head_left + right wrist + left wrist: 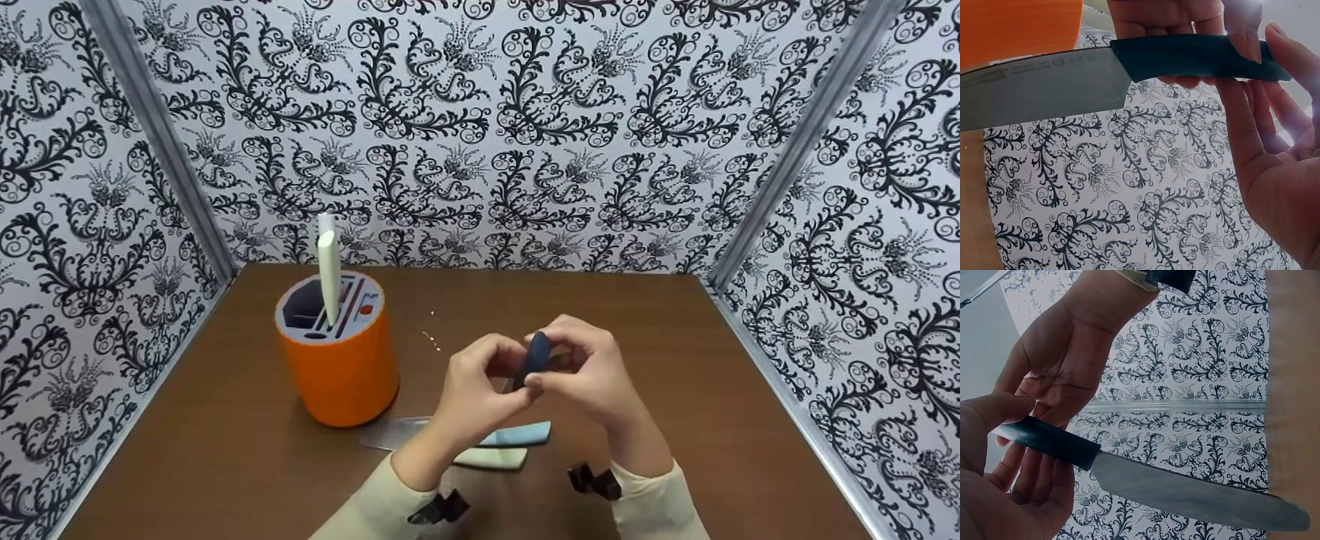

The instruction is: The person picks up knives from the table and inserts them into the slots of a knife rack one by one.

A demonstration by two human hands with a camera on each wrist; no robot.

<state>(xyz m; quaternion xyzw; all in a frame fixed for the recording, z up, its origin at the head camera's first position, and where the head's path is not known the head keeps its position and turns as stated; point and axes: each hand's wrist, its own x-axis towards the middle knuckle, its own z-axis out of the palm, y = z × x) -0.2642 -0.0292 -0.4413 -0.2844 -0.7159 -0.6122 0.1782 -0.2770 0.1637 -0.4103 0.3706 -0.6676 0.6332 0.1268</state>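
Observation:
Both hands hold one knife with a dark teal handle [537,352] above the table. My left hand [480,390] pinches the handle between thumb and fingers. On its other side my right hand [596,371] grips the butt end with thumb and fingertips. The wide grey blade [1196,489] points away from the hands in the left wrist view, and small printed marks show on the blade [1044,90] in the right wrist view. From the head the blade is mostly hidden behind the left hand.
An orange round knife block [341,382] stands at the left, with a white-handled knife [328,277] upright in its slots. Below the hands, a knife with a light blue handle [521,433] and one with a pale green handle [491,457] lie on the brown table [720,420]. Patterned walls enclose it.

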